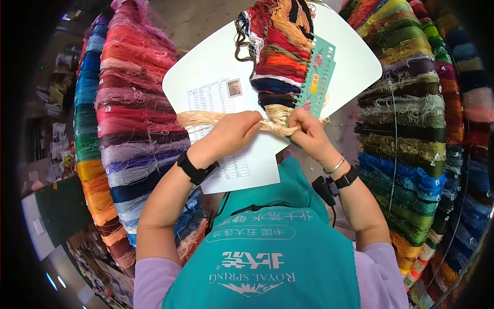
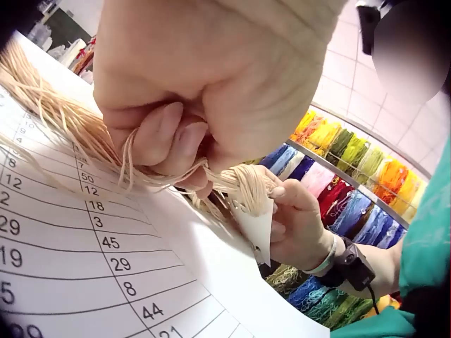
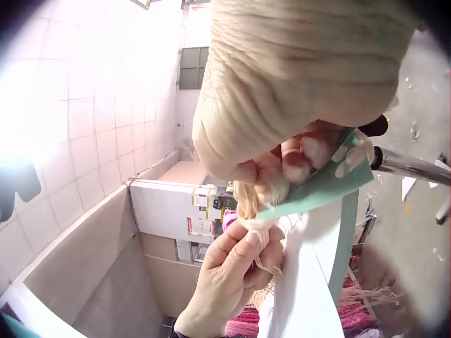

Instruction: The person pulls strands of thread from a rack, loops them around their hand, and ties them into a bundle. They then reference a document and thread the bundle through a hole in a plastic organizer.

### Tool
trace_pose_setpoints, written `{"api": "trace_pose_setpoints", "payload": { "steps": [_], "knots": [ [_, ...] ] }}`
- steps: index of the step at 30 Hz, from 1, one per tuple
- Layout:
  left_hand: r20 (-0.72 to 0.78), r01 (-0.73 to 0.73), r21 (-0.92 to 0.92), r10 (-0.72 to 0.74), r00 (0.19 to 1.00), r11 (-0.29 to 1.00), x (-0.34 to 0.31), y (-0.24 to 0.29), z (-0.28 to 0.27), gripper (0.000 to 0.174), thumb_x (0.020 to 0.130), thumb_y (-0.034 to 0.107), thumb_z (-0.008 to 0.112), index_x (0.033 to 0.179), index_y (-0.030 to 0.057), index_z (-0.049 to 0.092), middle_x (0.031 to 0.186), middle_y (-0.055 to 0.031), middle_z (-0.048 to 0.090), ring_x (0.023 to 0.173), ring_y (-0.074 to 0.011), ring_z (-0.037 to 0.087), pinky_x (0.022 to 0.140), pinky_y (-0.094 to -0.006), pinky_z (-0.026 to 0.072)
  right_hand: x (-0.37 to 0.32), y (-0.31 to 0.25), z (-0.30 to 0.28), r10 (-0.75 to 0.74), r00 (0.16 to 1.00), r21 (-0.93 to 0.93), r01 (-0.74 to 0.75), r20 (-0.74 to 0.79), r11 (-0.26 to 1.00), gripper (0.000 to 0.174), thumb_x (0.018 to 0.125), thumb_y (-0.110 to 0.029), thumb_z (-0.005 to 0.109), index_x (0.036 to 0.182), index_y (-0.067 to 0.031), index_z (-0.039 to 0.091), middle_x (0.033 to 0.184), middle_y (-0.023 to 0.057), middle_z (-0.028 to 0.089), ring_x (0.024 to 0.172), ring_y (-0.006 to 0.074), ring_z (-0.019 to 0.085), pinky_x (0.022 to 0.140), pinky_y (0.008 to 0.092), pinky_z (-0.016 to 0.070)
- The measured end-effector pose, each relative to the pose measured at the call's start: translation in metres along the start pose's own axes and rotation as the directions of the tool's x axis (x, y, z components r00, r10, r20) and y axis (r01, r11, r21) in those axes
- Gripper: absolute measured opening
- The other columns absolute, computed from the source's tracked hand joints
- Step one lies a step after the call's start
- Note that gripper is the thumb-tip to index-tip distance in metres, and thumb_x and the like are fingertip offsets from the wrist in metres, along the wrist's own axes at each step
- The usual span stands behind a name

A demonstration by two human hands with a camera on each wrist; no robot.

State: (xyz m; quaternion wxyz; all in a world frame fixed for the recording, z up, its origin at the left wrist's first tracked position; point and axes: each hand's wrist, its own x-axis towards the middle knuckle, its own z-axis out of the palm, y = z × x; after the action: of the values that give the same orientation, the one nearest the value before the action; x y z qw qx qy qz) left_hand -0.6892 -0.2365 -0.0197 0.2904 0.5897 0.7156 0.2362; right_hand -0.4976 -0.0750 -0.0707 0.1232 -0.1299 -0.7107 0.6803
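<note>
A long green card (image 1: 323,69) with punched holes carries hanks of coloured embroidery thread (image 1: 280,62) looped along its edge. At its near end, a cream skein of thread (image 1: 198,119) is looped in a thick knot. My left hand (image 1: 229,133) grips the skein just left of the knot, fingers curled round the strands, and the loose tail trails left over a printed sheet (image 1: 234,172). With thumb and fingers, my right hand (image 1: 311,138) pinches the card's near end beside the knot. In the left wrist view the cream loop (image 2: 246,184) wraps the card's edge.
A white table (image 1: 355,51) lies under the card and sheet. Racks of thread hanks stand close on both sides, reds and blues (image 1: 136,103) at left, browns and greens (image 1: 404,118) at right. A teal apron (image 1: 267,257) covers the person's front.
</note>
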Motion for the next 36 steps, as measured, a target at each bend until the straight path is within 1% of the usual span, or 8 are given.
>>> {"api": "trace_pose_setpoints", "payload": {
  "steps": [2,8,11,15,17,20,27,36],
  "knots": [
    [0.002,-0.006,0.026,0.006,1.0,1.0,-0.005,-0.002,0.001,0.019,0.098,0.019,0.051,0.098,0.0012,0.059,0.087,-0.0223,0.061,0.082,-0.0434,0.06,0.071,-0.0475,0.0473,0.002,0.001,0.005,-0.039,0.999,-0.143,0.036,-0.014,0.989,0.008,0.085,-0.002,0.055,0.093,-0.003,0.054,0.079,-0.0023,0.049,0.07,0.0051,0.043,0.06,0.0237,0.0371],
    [0.049,0.003,0.128,-0.01,0.999,0.992,-0.011,0.0,0.003,0.02,0.098,0.025,0.053,0.096,0.0051,0.058,0.084,-0.0181,0.062,0.08,-0.0408,0.061,0.068,-0.0477,0.0478,0.008,-0.032,0.014,0.288,0.955,0.312,-0.255,-0.064,0.915,0.005,0.089,-0.008,0.055,0.091,-0.0033,0.054,0.076,0.0003,0.052,0.069,0.009,0.048,0.062,0.0269,0.0412],
    [0.021,-0.007,0.188,0.003,1.0,0.982,-0.007,0.0,0.008,0.022,0.098,0.028,0.053,0.095,0.0071,0.057,0.084,-0.0158,0.063,0.081,-0.0395,0.062,0.067,-0.0484,0.0481,0.008,-0.012,0.017,0.132,0.969,0.047,-0.125,-0.206,0.991,0.005,0.087,-0.007,0.056,0.091,-0.0033,0.055,0.079,0.0036,0.058,0.068,0.012,0.053,0.063,0.0291,0.0439],
    [-0.01,-0.009,0.239,0.012,1.0,0.971,-0.005,-0.002,0.013,0.024,0.098,0.031,0.053,0.096,0.0076,0.057,0.081,-0.0157,0.063,0.078,-0.0393,0.063,0.065,-0.0491,0.0485,0.003,-0.017,0.015,0.054,0.982,-0.179,-0.086,-0.179,0.98,0.012,0.083,-0.005,0.058,0.094,-0.0023,0.056,0.08,0.0095,0.059,0.068,0.019,0.055,0.065,0.0316,0.046],
    [0.031,0.057,0.277,-0.068,0.997,0.959,-0.006,0.001,0.007,0.022,0.098,0.03,0.053,0.098,0.0084,0.057,0.08,-0.0157,0.064,0.076,-0.0391,0.064,0.064,-0.0495,0.0487,0.0,-0.022,0.018,0.044,0.986,-0.248,-0.084,-0.162,0.965,0.016,0.081,-0.004,0.059,0.096,-0.0022,0.057,0.081,0.0118,0.058,0.07,0.0239,0.057,0.066,0.0327,0.0469],
    [0.02,0.094,0.284,-0.104,0.994,0.954,-0.008,0.004,0.007,0.02,0.098,0.029,0.053,0.102,0.01,0.057,0.078,-0.0154,0.066,0.073,-0.0385,0.065,0.062,-0.0497,0.0491,0.001,-0.026,0.019,-0.127,0.987,-0.438,0.073,-0.095,0.896,0.022,0.077,-0.002,0.062,0.099,-0.0025,0.059,0.085,0.0133,0.06,0.075,0.0292,0.06,0.068,0.0357,0.0493],
    [-0.035,0.034,0.309,-0.025,0.999,0.951,-0.008,-0.002,0.011,0.02,0.096,0.027,0.056,0.112,0.0154,0.059,0.081,-0.0113,0.069,0.073,-0.0344,0.067,0.061,-0.0461,0.0502,0.003,-0.019,0.024,-0.122,0.983,-0.472,0.042,-0.14,0.88,0.026,0.073,0.0,0.063,0.099,-0.002,0.06,0.088,0.0152,0.062,0.079,0.0329,0.063,0.071,0.0394,0.0517],
    [-0.082,0.074,0.199,-0.059,0.995,0.977,-0.025,-0.016,-0.029,0.017,0.091,0.02,0.061,0.105,0.0128,0.068,0.082,-0.0124,0.069,0.075,-0.0332,0.067,0.067,-0.0414,0.0519,0.007,-0.016,0.03,-0.139,0.976,-0.518,0.032,-0.168,0.855,0.02,0.07,0.0,0.062,0.09,-0.004,0.06,0.085,0.014,0.062,0.072,0.0323,0.062,0.064,0.0392,0.0512]
  ]
}}
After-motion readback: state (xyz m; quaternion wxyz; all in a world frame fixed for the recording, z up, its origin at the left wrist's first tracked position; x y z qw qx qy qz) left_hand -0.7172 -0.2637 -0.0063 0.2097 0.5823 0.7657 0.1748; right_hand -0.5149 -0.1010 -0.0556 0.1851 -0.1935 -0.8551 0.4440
